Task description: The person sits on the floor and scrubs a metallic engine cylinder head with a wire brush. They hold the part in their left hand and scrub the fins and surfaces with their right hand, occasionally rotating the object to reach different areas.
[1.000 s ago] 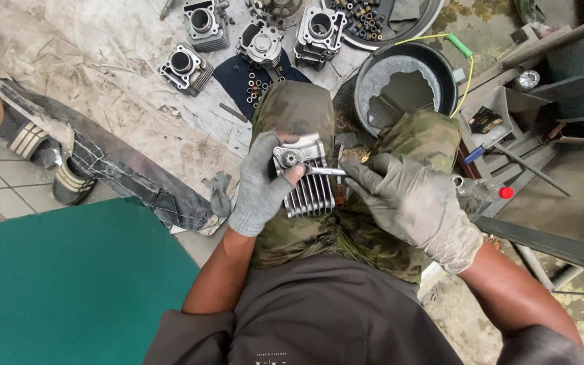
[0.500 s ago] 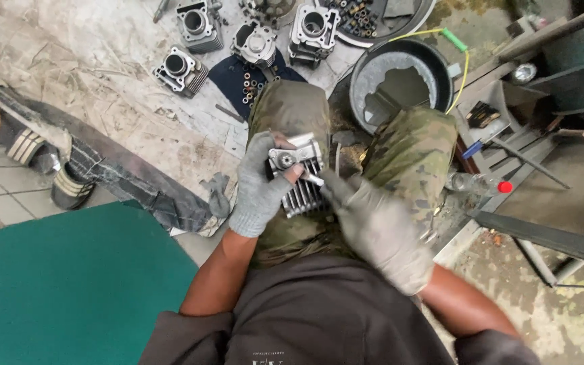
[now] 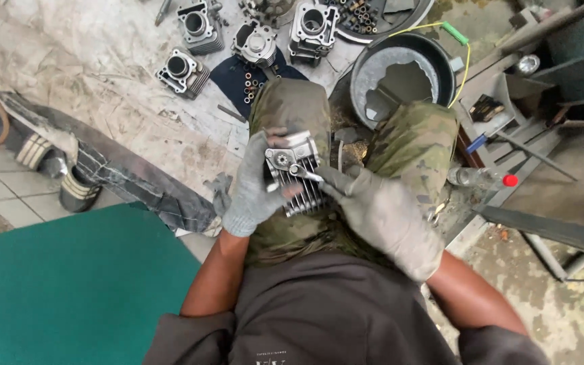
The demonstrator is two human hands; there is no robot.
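Finned grey cylinder head [image 3: 299, 177] tilted on lap, wrench [image 3: 305, 174] against it.

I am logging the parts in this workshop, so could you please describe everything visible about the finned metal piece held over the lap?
The finned cylinder head is a silver-grey block that looks like cast aluminium, with parallel cooling fins down its lower side and a round fitting on its upper face. It sits tilted over the camouflage trousers. The gloved left hand grips its left side, while the gloved right hand sets a small wrench on it.
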